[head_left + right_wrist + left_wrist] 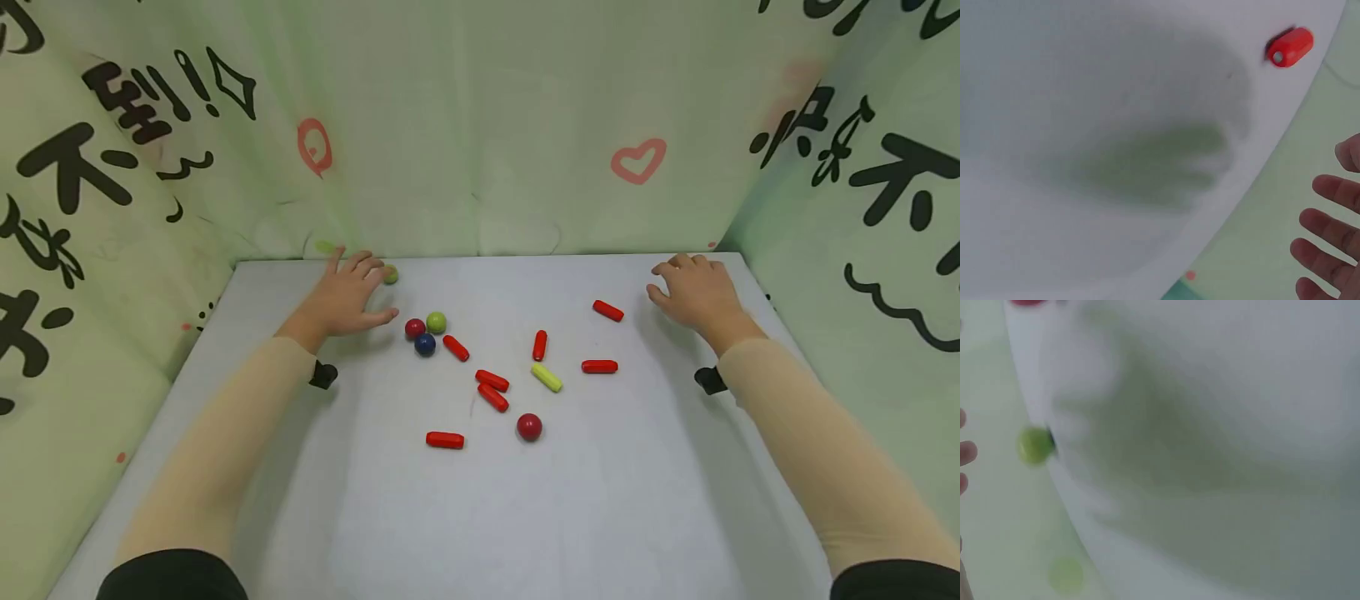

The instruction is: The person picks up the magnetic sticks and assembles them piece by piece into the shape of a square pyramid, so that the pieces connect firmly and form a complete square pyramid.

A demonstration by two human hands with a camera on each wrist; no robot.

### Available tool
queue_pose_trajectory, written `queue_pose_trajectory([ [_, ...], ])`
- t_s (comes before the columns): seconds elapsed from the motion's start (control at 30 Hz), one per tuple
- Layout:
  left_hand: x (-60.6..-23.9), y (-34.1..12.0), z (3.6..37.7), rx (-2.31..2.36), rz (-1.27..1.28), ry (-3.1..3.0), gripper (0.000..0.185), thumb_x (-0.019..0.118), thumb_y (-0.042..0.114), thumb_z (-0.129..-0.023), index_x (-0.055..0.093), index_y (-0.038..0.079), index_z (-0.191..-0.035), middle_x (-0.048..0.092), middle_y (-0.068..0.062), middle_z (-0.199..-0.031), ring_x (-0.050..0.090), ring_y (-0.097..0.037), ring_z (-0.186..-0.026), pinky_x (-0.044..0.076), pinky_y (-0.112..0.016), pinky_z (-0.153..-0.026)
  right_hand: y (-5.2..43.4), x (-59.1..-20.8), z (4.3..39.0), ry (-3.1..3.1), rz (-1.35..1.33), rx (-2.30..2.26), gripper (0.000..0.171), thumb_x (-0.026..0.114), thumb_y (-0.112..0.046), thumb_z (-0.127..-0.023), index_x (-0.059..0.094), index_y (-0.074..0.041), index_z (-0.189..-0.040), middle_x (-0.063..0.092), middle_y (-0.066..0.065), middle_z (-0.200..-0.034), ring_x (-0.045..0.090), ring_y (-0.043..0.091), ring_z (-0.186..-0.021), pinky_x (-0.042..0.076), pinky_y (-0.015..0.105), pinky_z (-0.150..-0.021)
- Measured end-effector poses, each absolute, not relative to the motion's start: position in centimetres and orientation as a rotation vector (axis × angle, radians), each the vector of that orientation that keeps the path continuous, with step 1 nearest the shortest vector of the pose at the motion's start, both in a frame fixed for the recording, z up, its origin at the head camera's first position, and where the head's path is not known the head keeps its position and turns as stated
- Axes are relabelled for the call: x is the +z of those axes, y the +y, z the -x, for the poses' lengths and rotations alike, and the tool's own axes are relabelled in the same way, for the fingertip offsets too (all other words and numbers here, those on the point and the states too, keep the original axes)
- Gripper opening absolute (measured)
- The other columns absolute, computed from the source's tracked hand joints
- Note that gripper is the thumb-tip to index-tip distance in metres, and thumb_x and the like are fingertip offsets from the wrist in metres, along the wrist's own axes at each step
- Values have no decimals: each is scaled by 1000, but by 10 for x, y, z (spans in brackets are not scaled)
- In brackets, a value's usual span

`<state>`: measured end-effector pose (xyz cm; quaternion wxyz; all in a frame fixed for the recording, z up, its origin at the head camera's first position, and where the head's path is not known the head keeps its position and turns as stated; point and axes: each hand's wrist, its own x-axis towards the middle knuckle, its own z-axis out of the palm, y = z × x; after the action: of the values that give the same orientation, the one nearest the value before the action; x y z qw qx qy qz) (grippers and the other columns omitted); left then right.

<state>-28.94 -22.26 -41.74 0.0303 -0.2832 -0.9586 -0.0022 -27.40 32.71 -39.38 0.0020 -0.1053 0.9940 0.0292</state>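
Note:
My left hand (341, 298) hovers with spread fingers over the far left of the table, holding nothing. Just past its fingertips sits a green ball (391, 274), also seen in the left wrist view. Near the thumb, a red ball (415, 328), a second green ball (437, 322) and a blue ball (425, 345) touch or nearly touch. At the far right my right hand (697, 292) is raised, fingers relaxed and apart, with nothing in it. Closest to it lies a red cylinder (608, 311), which the right wrist view shows near the table edge.
Several more red cylinders (446, 440) lie scattered mid-table, with one yellow-green cylinder (547, 377) and a red ball (529, 427). The white table (615, 500) is bounded by pale green curtains (525, 125) bearing black writing at the back and sides.

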Motion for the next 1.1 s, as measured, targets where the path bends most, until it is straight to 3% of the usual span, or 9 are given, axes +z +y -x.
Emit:
queue_pose_trajectory([
  [0.27, -422, -172, 259, 16, 1213, -2801, 52, 68, 52, -93, 67, 12, -127, 60, -13, -138, 51, -35, -132, 37, -57, -116, 284, -389, 238, 3080, 538, 79, 40, 59, -28, -101, 66, -3, -131, 62, 26, -133, 57, 48, -121, 43, 66, -102],
  [0.37, -426, -158, 244, -19, 1284, -2753, 47, 70, 51, -92, 69, 14, -121, 64, -9, -131, 55, -31, -126, 43, -53, -110, 271, -389, 224, 3038, 586, 107, 42, 62, -30, -100, 66, -4, -132, 63, 25, -132, 60, 47, -119, 45, 65, -101],
  [0.7, -435, -123, 197, -228, 1413, -2700, 27, 69, 37, -97, 72, 18, -115, 69, 1, -117, 60, -21, -114, 49, -43, -97, 233, -394, 183, 3000, 753, 17, 39, 68, -31, -97, 70, -9, -129, 68, 18, -127, 63, 37, -118, 50, 60, -97],
  [0.87, -440, -105, 177, -208, 1444, -2759, 28, 69, 35, -98, 70, 19, -121, 69, 0, -118, 61, -21, -113, 49, -40, -97, 209, -400, 161, 3020, 887, -66, 36, 73, -30, -95, 72, -10, -125, 70, 13, -122, 68, 33, -107, 56, 52, -90],
  [1.1, -449, -88, 163, -177, 1389, -2818, 33, 70, 31, -98, 65, 22, -130, 65, 1, -122, 57, -18, -113, 49, -36, -95, 178, -416, 136, 2979, 984, -232, 45, 78, -40, -91, 72, -12, -125, 71, 10, -121, 69, 28, -102, 59, 43, -85],
])
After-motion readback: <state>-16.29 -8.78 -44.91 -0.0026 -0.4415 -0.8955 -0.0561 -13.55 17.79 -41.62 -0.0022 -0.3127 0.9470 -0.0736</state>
